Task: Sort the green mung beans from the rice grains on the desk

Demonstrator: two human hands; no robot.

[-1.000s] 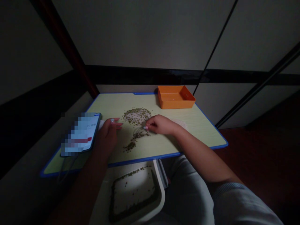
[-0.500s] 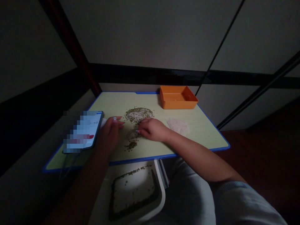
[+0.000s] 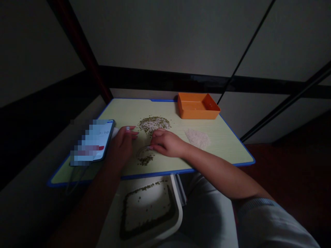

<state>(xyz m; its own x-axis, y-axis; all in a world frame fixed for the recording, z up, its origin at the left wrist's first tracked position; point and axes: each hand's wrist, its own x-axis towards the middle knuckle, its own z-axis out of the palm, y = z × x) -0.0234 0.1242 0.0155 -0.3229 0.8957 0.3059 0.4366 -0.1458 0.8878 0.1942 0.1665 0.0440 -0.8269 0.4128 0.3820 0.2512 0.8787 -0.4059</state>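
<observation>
Right hand (image 3: 168, 143) pinching a thin curved piece (image 3: 141, 148) above green grains (image 3: 146, 160); mixed pile (image 3: 155, 123), farther; white grains (image 3: 198, 138), right; orange box (image 3: 200, 114), far right; left hand (image 3: 124, 140) beside phone (image 3: 105, 134).

The curved strip (image 3: 141, 149) at the right hand (image 3: 167, 144) — blurred; the phone (image 3: 104, 140) — partly pixelated.

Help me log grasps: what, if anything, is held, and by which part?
The right hand pinches a thin curved piece by its right side; the left hand holds nothing visible.

1 lit phone (image 3: 98, 141); pale panels (image 3: 165, 38), black band (image 3: 165, 80); reddish floor (image 3: 269, 165).
</observation>
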